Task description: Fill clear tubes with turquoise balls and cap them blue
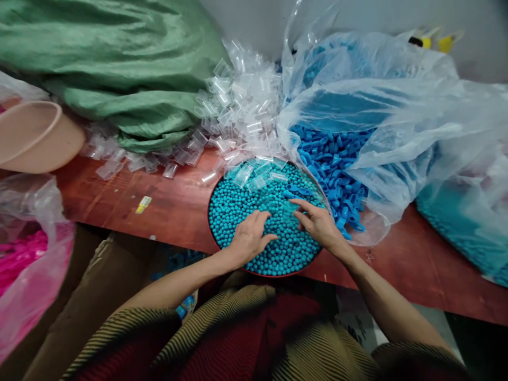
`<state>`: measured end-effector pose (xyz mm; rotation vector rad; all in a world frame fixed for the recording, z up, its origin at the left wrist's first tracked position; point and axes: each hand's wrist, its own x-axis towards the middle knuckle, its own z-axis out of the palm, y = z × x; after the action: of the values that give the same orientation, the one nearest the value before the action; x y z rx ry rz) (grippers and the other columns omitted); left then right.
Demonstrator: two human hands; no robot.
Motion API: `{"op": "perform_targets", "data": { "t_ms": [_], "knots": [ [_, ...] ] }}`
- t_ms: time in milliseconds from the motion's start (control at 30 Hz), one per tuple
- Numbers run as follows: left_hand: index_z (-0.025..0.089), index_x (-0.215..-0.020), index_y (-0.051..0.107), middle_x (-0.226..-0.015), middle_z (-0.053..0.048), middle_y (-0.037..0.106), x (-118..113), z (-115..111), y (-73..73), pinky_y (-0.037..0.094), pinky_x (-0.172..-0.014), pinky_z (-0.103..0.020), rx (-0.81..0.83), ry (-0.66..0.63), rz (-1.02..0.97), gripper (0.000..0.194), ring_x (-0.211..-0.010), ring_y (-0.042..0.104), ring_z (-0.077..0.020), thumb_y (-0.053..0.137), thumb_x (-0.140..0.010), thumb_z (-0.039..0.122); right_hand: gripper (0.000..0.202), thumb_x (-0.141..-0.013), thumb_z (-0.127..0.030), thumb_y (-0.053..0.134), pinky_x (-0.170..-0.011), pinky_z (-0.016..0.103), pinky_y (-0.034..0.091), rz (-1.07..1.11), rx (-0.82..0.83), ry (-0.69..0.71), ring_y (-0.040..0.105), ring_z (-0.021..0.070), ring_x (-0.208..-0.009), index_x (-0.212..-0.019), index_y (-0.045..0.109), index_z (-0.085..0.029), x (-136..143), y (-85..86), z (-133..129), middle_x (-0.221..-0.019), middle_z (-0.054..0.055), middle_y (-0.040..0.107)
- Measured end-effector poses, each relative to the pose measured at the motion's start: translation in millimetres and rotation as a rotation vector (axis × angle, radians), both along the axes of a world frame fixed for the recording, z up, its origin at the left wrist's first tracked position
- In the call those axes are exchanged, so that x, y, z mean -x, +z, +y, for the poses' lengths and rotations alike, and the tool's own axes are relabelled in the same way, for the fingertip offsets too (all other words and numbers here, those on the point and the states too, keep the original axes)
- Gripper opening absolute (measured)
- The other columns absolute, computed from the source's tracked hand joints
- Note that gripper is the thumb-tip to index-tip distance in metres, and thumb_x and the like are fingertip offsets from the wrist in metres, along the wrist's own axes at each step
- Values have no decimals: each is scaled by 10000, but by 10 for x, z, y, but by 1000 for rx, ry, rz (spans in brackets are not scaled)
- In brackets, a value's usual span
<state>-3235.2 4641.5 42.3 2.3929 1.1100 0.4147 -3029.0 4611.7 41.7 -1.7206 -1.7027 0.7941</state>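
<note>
A round, red-rimmed tray [211, 234] is filled with turquoise beads [230, 203]. Over the beads at its near left side is my left hand [251, 236], thumb and fingers apart, with nothing visible between them. My right hand [316, 223] hovers over the right side, its fingers curved and spaced apart. A faint, blurred clear shape lies by its fingertips; whether they touch it I cannot tell. Several clear plastic tubes [257, 183] rest on the beads toward the far rim. Close above my right fingertips lie a few blue plastic clips [299, 190].
Beyond the tray is a heap of clear tubes [242, 108] beside a green sack [135, 69]. A clear bag [413, 132] spills blue clips [337, 174] on the right. A beige tub [59, 137] stands left, above a bag of pink pieces [26, 259]. The table [174, 211] is reddish.
</note>
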Motion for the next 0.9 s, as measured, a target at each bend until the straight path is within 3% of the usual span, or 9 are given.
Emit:
{"op": "perform_targets", "data": {
  "t_ms": [100,267,400,500,700,800,900],
  "knots": [
    [160,-1061,498,-994,-87,577,7,-54,-26,491,-780,-376,-36,-116,207,410,-952,559,-256,673,-752,366,263,-839,-276,487,-593,266,463,-19,67,-90,570,143,-537,-1056,599,-179,13,-98,-26,-648,-6,629],
    [162,-1033,504,-1015,-84,564,-83,9,-104,483,-775,-356,-33,-123,330,289,-953,547,-241,609,-804,305,117,-800,-179,506,-703,271,466,-49,137,-10,629,163,-726,-780,621,-186,152,-179,-20,-740,19,675],
    [168,-1017,509,-993,-74,570,-110,74,-103,476,-756,-337,0,-136,333,248,-938,554,-229,586,-823,303,235,-841,-255,513,-770,314,476,-218,68,63,625,205,-881,-1042,609,-179,168,-86,-33,-947,73,662],
    [155,-977,525,-968,-87,574,-117,92,-92,475,-753,-337,16,-133,335,247,-919,561,-229,541,-852,367,447,-850,-331,529,-770,333,492,-387,50,153,599,239,-989,-1272,482,-189,219,-20,-78,-1168,114,580],
    [153,-952,552,-939,-86,594,-127,114,-125,480,-764,-328,24,-109,321,204,-904,574,-222,514,-867,334,526,-885,-327,469,-719,328,509,-610,96,249,611,264,-990,-1366,372,-136,390,32,-123,-1256,187,530],
    [157,-970,559,-935,-77,608,-105,122,-164,488,-779,-336,45,-85,204,195,-903,584,-216,548,-848,309,551,-870,-317,487,-777,359,504,-547,82,280,595,284,-1035,-1363,367,-104,338,30,-73,-1247,202,546],
    [168,-1116,527,-983,-70,615,-82,142,-197,493,-807,-344,39,-82,-13,306,-931,591,-205,556,-850,316,565,-835,-318,531,-778,348,500,-300,168,250,632,246,-923,-1334,395,-90,213,13,43,-1059,151,650]
  ]
}}
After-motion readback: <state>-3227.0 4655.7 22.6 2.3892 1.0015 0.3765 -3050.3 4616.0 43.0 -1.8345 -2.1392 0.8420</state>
